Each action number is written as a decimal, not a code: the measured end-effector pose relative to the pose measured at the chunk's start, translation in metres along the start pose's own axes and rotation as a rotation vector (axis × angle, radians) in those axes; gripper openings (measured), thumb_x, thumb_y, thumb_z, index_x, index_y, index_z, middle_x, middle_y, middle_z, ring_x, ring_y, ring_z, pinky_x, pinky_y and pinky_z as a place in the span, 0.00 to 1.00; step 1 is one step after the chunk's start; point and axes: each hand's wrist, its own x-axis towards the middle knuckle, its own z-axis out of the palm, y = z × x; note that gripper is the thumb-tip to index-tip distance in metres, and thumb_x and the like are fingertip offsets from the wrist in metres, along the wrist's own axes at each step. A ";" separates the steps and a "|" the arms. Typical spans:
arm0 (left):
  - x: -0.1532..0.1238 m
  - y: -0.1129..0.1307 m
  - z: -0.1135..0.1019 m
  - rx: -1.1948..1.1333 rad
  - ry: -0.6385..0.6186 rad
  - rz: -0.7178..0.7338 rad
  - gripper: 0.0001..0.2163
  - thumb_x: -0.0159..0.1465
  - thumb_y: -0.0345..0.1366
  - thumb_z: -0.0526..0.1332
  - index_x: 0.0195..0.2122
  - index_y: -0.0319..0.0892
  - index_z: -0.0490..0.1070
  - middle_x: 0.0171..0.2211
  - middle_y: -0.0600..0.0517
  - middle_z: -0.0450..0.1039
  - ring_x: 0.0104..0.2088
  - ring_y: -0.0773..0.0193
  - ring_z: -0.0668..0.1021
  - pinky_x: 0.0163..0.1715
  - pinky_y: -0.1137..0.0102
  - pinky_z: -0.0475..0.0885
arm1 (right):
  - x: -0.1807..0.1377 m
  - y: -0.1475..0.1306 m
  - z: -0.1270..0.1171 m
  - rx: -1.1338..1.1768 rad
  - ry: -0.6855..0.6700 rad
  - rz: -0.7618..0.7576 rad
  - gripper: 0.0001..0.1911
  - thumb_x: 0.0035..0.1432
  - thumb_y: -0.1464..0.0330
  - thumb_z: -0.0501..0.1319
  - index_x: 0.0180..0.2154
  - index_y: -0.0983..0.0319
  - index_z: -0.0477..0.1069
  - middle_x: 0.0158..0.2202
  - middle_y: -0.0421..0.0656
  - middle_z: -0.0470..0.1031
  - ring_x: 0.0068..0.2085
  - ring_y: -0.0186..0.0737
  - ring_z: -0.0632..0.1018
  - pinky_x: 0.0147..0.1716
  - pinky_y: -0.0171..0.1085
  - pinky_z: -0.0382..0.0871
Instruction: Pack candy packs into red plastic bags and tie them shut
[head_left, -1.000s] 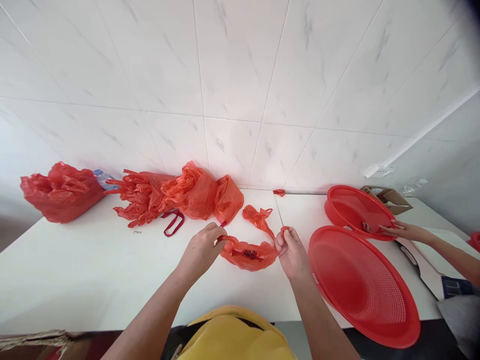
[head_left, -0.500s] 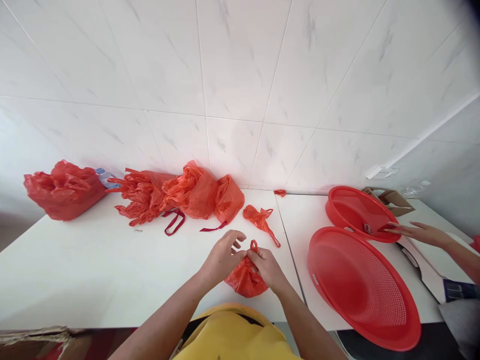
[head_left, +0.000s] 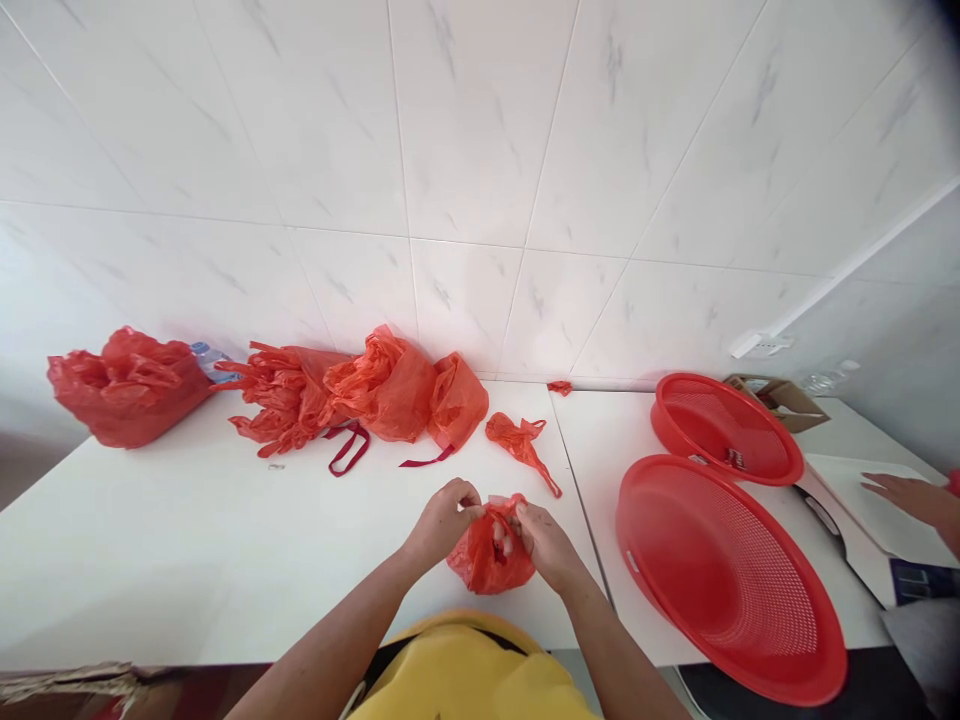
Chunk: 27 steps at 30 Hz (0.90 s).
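Angling inward over the worktop's (head_left: 247,560) near edge, our left hand (head_left: 442,525) and right hand (head_left: 546,540) face each other across the bag (head_left: 491,573). It sits near that edge, red, thin and crumpled, its top bunched. Our left thumb and forefinger pinch one side; our right thumb presses the other, fingertips showing at the mouth.

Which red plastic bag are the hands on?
The red plastic bag closest to the table's front edge, left hand at its rim, right hand holding its opening; the other bags sit farther back, touched by neither.
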 end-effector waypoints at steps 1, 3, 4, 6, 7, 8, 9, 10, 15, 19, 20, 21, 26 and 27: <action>0.000 -0.003 0.001 -0.041 -0.011 0.009 0.03 0.57 0.34 0.55 0.27 0.43 0.64 0.36 0.51 0.70 0.38 0.62 0.71 0.39 0.68 0.65 | -0.002 0.000 -0.002 -0.017 -0.001 -0.007 0.27 0.62 0.51 0.49 0.46 0.64 0.73 0.28 0.42 0.72 0.28 0.35 0.70 0.37 0.39 0.64; 0.000 -0.006 0.004 -0.130 -0.076 0.014 0.04 0.59 0.35 0.54 0.28 0.43 0.63 0.39 0.51 0.70 0.41 0.62 0.71 0.40 0.69 0.65 | -0.006 -0.001 -0.004 -0.091 -0.002 -0.003 0.25 0.62 0.53 0.49 0.41 0.64 0.76 0.29 0.43 0.73 0.33 0.38 0.72 0.41 0.40 0.64; 0.000 -0.006 0.004 -0.161 -0.116 -0.006 0.05 0.60 0.36 0.53 0.28 0.43 0.62 0.37 0.51 0.70 0.39 0.63 0.71 0.38 0.69 0.65 | -0.007 -0.003 -0.005 -0.135 -0.009 -0.001 0.22 0.61 0.56 0.51 0.41 0.63 0.76 0.31 0.43 0.73 0.35 0.39 0.72 0.42 0.40 0.63; -0.001 -0.005 0.005 -0.180 -0.161 -0.065 0.05 0.60 0.37 0.52 0.29 0.43 0.61 0.29 0.55 0.67 0.31 0.66 0.68 0.32 0.71 0.63 | -0.008 -0.007 -0.005 -0.211 -0.045 -0.007 0.15 0.57 0.62 0.57 0.43 0.61 0.75 0.36 0.43 0.73 0.38 0.39 0.72 0.42 0.39 0.64; -0.002 -0.003 0.005 -0.173 -0.163 -0.084 0.05 0.60 0.38 0.52 0.29 0.43 0.60 0.27 0.57 0.64 0.28 0.67 0.66 0.29 0.72 0.62 | -0.008 -0.008 -0.005 -0.248 -0.054 -0.011 0.16 0.54 0.65 0.59 0.45 0.59 0.73 0.37 0.41 0.73 0.38 0.38 0.72 0.40 0.38 0.65; -0.003 -0.002 0.005 -0.164 -0.157 -0.093 0.05 0.59 0.37 0.52 0.28 0.43 0.59 0.25 0.58 0.62 0.27 0.68 0.64 0.27 0.73 0.60 | -0.007 -0.009 -0.004 -0.291 -0.038 -0.017 0.19 0.52 0.68 0.59 0.47 0.58 0.71 0.35 0.40 0.72 0.36 0.37 0.72 0.38 0.37 0.65; -0.004 0.000 0.005 -0.155 -0.152 -0.094 0.04 0.59 0.36 0.52 0.28 0.43 0.59 0.25 0.58 0.61 0.26 0.68 0.63 0.27 0.73 0.59 | -0.005 -0.009 -0.004 -0.346 0.007 -0.024 0.21 0.50 0.70 0.59 0.49 0.57 0.69 0.33 0.38 0.71 0.34 0.36 0.71 0.35 0.35 0.65; -0.005 0.002 0.005 -0.147 -0.154 -0.091 0.04 0.58 0.36 0.52 0.28 0.43 0.59 0.25 0.59 0.60 0.26 0.68 0.62 0.26 0.73 0.58 | -0.003 -0.008 -0.004 -0.413 0.072 -0.028 0.21 0.49 0.71 0.58 0.48 0.57 0.69 0.31 0.37 0.70 0.32 0.35 0.70 0.33 0.34 0.65; -0.011 0.006 0.011 -0.096 -0.159 -0.084 0.03 0.56 0.35 0.54 0.27 0.43 0.61 0.25 0.58 0.63 0.28 0.68 0.64 0.29 0.72 0.59 | 0.005 0.007 -0.001 -0.663 0.286 -0.002 0.10 0.50 0.71 0.53 0.29 0.59 0.73 0.25 0.38 0.72 0.28 0.36 0.71 0.27 0.34 0.61; -0.012 0.003 0.012 -0.079 -0.140 -0.079 0.02 0.54 0.35 0.56 0.27 0.43 0.63 0.26 0.58 0.66 0.29 0.67 0.66 0.31 0.72 0.62 | 0.006 0.015 0.002 -0.522 0.314 0.007 0.13 0.49 0.72 0.51 0.30 0.59 0.75 0.29 0.40 0.76 0.31 0.38 0.74 0.30 0.35 0.64; -0.012 0.003 0.012 -0.078 -0.133 -0.073 0.02 0.53 0.35 0.57 0.27 0.43 0.64 0.27 0.57 0.68 0.30 0.67 0.67 0.32 0.72 0.62 | 0.007 0.014 0.001 -0.439 0.305 0.013 0.14 0.48 0.72 0.52 0.33 0.59 0.75 0.32 0.40 0.77 0.33 0.39 0.75 0.32 0.35 0.65; -0.011 0.003 0.011 -0.080 -0.122 -0.064 0.02 0.53 0.34 0.57 0.27 0.43 0.65 0.28 0.57 0.69 0.31 0.66 0.68 0.32 0.71 0.63 | 0.008 0.012 0.000 -0.348 0.282 0.019 0.15 0.48 0.72 0.54 0.36 0.59 0.75 0.35 0.41 0.78 0.35 0.39 0.75 0.35 0.36 0.66; 0.004 0.011 0.001 -0.071 0.014 -0.002 0.02 0.55 0.35 0.57 0.28 0.44 0.65 0.29 0.56 0.70 0.32 0.65 0.71 0.35 0.71 0.65 | 0.021 -0.021 -0.008 0.029 0.211 -0.055 0.17 0.50 0.67 0.61 0.43 0.62 0.73 0.39 0.45 0.77 0.41 0.40 0.75 0.43 0.39 0.66; 0.009 0.012 -0.001 -0.059 0.039 0.012 0.02 0.56 0.35 0.57 0.28 0.44 0.65 0.29 0.56 0.70 0.32 0.65 0.71 0.35 0.71 0.65 | 0.025 -0.029 -0.009 0.062 0.220 -0.085 0.16 0.49 0.66 0.63 0.42 0.62 0.73 0.38 0.44 0.76 0.40 0.40 0.75 0.43 0.38 0.66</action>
